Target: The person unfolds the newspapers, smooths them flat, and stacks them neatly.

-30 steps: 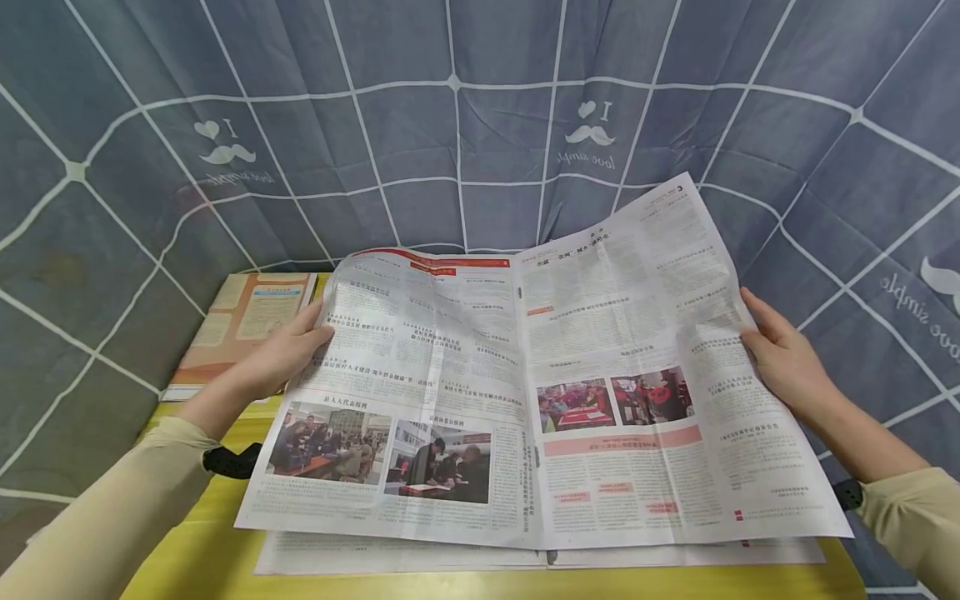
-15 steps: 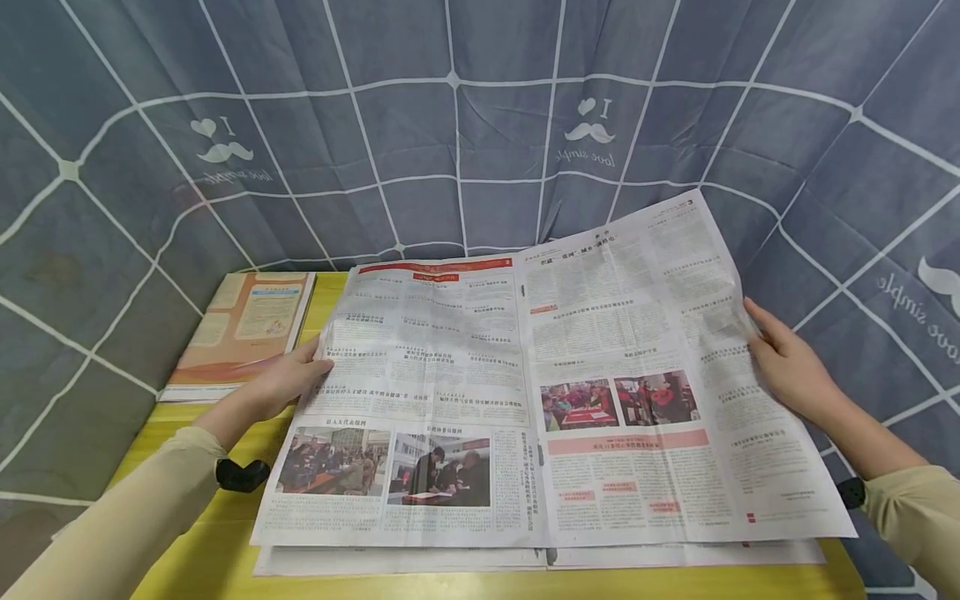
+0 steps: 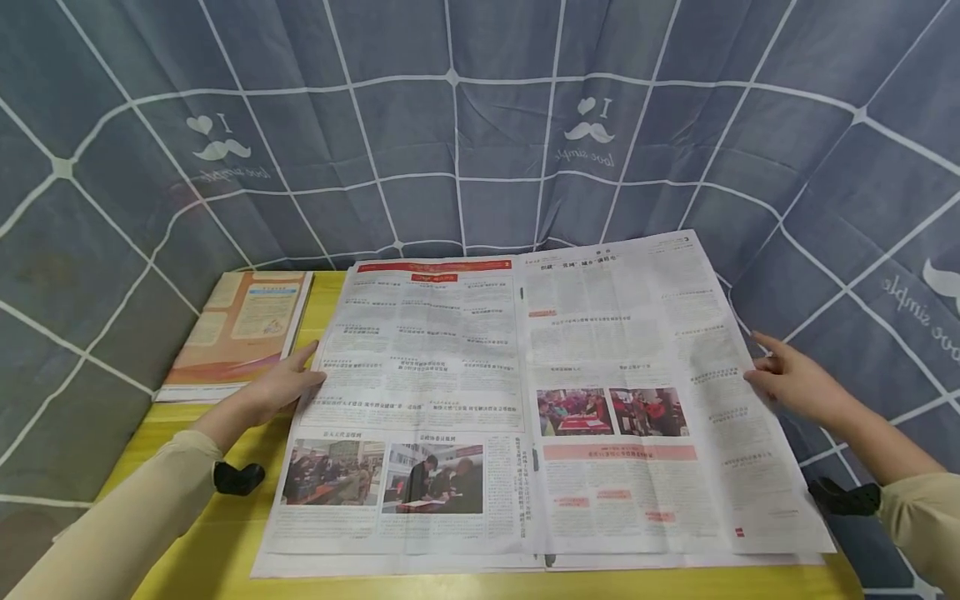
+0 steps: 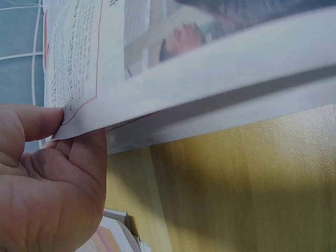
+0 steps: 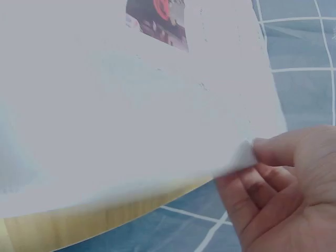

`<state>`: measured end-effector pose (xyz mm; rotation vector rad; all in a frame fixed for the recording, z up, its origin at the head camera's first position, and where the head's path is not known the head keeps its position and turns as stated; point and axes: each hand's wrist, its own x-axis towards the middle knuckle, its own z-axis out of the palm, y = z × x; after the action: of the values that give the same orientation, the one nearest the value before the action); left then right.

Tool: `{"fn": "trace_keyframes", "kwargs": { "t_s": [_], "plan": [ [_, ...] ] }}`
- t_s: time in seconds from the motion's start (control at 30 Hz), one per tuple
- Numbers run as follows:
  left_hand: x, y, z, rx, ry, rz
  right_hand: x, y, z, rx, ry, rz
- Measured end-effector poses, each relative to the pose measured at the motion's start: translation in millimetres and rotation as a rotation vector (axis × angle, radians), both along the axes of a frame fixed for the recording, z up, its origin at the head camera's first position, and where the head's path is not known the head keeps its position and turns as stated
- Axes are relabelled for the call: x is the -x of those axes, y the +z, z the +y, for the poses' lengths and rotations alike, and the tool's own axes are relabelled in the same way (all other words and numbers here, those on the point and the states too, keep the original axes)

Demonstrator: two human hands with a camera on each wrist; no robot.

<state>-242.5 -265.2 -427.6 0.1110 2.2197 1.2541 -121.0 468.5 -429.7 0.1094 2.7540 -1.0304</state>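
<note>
A newspaper (image 3: 465, 367) lies spread wide across the table, printed with photos, text columns and a red banner. My left hand (image 3: 281, 387) pinches its left edge; in the left wrist view the thumb sits on top of the sheet (image 4: 79, 79) and the other fingers are beneath it. At the opposite edge my right hand (image 3: 795, 383) pinches the paper between thumb and fingers, as the right wrist view also shows on the page (image 5: 157, 115). Further newspaper layers (image 3: 405, 567) show below the front edge of the top sheet.
Left of the newspaper, a stack of orange-covered booklets (image 3: 240, 333) lies on the yellow table (image 3: 202, 517). A grey-blue curtain (image 3: 495, 133) with white lines hangs close behind the table and around both sides.
The held newspaper sheet has come down flatter onto the layers beneath, its upper right corner dropping most. Both hands have moved lower with it, still at the side edges.
</note>
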Motion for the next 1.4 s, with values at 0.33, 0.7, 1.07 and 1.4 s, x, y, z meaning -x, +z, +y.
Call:
{"fn": "trace_keyframes", "kwargs": {
  "t_s": [0.33,0.7,1.07,1.4],
  "plan": [
    [-1.4,-7.8,-4,0.050,-0.026,0.069,2.8,-27.9,3,-0.077,0.024,0.021],
    [-1.1,-19.5,5,0.148,-0.024,0.101,8.4,-63.6,4,-0.145,-0.076,0.081],
    [1.1,-25.1,7,0.210,-0.078,0.179,9.8,-67.1,1,-0.184,-0.132,0.058],
    [2.8,-26.0,8,0.266,-0.088,0.221,9.9,-68.4,-2,-0.208,-0.127,0.095]
  ]
}}
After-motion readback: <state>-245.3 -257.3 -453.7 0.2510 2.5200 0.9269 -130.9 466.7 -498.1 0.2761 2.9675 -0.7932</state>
